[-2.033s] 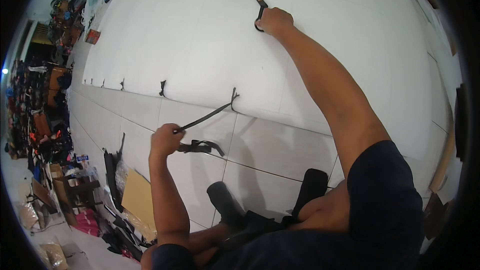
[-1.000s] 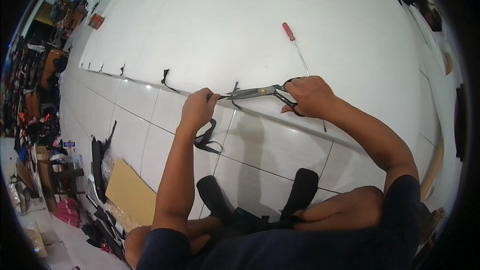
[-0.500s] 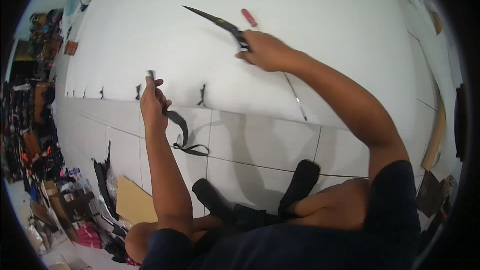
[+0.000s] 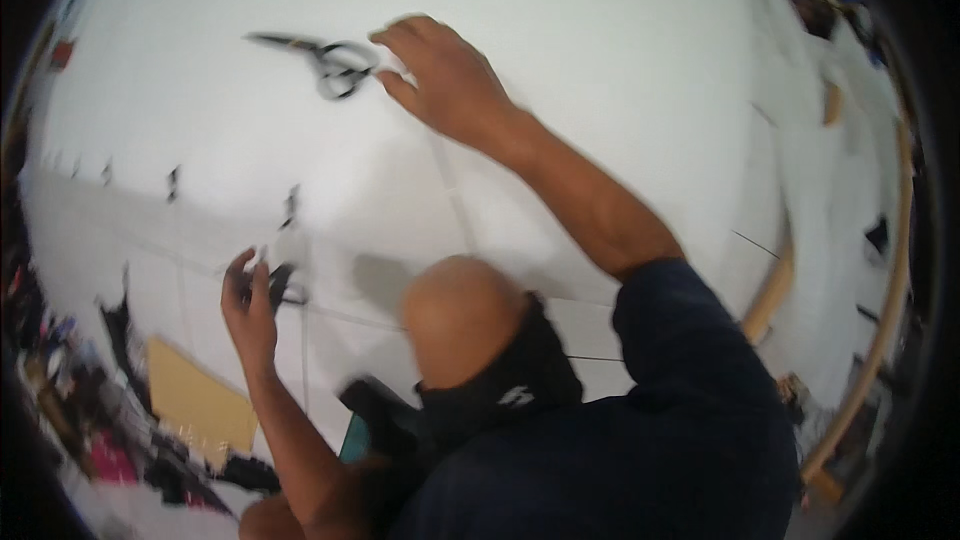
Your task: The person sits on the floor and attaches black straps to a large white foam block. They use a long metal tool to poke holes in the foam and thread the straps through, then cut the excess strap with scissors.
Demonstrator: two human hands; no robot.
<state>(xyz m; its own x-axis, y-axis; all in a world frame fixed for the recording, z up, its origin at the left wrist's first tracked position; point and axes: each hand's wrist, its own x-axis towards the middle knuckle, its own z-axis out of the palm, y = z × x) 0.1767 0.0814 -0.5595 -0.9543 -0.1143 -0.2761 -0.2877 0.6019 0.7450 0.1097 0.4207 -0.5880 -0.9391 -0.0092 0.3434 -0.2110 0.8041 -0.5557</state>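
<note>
Black-handled scissors (image 4: 318,58) lie on the large white sheet, blades pointing left. Just right of their handle loops hovers my right hand (image 4: 440,75), fingers apart and holding nothing. Lower left, past the sheet's near edge, my left hand (image 4: 250,305) has its fingers curled round a black strap (image 4: 287,282). The strap's looped end shows to the right of the fingers; motion blur softens the grip. Several short black ties, one of them a tie (image 4: 291,205) close above my left hand, sit along the near edge of the white sheet (image 4: 600,60).
A thin pale rod (image 4: 452,185), blurred, lies below my right forearm. My bent knee (image 4: 465,315) rises at the middle. Yellowish cardboard (image 4: 200,395) and mixed clutter are at the lower left. A long wooden pole (image 4: 870,340) and crumpled white sheeting (image 4: 845,190) border the right.
My right hand has let go of the scissors, which now lie on the sheet. My left hand has drawn nearer to me with the strap. The view has shifted, and one knee is raised.
</note>
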